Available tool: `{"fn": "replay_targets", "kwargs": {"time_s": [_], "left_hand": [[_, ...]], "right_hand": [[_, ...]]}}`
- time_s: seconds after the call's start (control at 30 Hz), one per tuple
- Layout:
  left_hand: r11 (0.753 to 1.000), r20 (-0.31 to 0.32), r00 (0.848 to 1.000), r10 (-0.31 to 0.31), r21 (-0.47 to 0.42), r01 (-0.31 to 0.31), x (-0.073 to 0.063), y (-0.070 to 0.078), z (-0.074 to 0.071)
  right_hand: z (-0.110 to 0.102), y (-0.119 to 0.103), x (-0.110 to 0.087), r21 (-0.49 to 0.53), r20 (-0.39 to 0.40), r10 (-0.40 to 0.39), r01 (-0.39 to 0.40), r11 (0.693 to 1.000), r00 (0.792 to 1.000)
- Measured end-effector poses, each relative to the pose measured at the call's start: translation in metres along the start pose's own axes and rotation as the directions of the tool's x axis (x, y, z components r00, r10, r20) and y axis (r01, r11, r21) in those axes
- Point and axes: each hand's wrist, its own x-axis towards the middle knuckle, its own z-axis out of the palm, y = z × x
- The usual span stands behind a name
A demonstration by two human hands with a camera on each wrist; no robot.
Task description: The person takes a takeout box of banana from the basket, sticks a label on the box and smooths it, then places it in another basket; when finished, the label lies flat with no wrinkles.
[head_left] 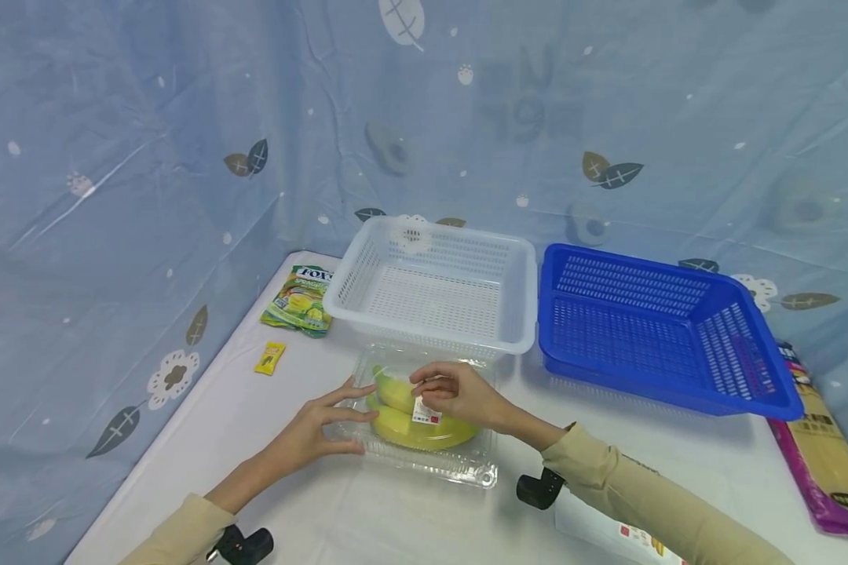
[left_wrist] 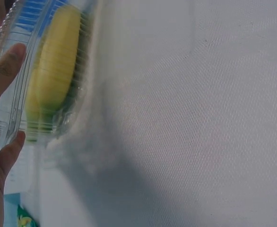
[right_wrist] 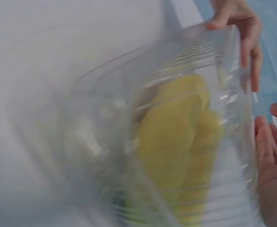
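Note:
A clear plastic clamshell container (head_left: 482,473) with yellow, green-tipped bananas (head_left: 396,430) inside is at the middle of the table. My left hand (head_left: 311,431) grips its left side, thumb at the near edge and fingers spread over the lid; the left wrist view shows the box tilted. A small white label (head_left: 426,411) with a red mark lies over the bananas. Above it is my right hand (head_left: 462,392), its curled fingertips right at the label's upper edge; I cannot tell whether they pinch it. In the right wrist view, that hand (right_wrist: 273,170) is beside the container's edge.
Behind the container stand a white basket (head_left: 523,345) and a blue basket (head_left: 558,369). To the left lie a green candy bag (head_left: 300,302) and a small yellow packet (head_left: 270,358). A purple-edged noodle pack (head_left: 823,447) sits at the right. A printed white sheet (head_left: 593,526) lies near the right sleeve.

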Motion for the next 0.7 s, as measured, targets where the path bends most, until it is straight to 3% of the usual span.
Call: {"fn": "replay_targets", "kwargs": {"time_s": [0.17, 0.27, 0.47, 0.7], "left_hand": [[1.000, 0.001, 1.000, -0.003, 0.002, 0.003, 0.001, 0.001, 0.000], [1.000, 0.001, 1.000, -0.012, -0.003, 0.012, 0.002, 0.002, 0.000], [1.000, 0.007, 1.000, -0.016, -0.013, 0.016, 0.001, 0.003, 0.001], [1.000, 0.000, 1.000, -0.025, 0.001, 0.025, -0.001, 0.001, 0.001]], "right_hand": [[-0.004, -0.004, 0.004, -0.035, -0.045, 0.013, -0.014, 0.999, 0.999], [-0.004, -0.005, 0.006, -0.046, -0.112, 0.007, -0.012, 0.999, 0.994], [0.001, -0.006, 0.005, 0.085, -0.306, 0.023, 0.003, 0.996, 0.952], [0.007, -0.008, -0.002, 0.158, -0.247, 0.133, -0.095, 0.983, 0.960]]}}
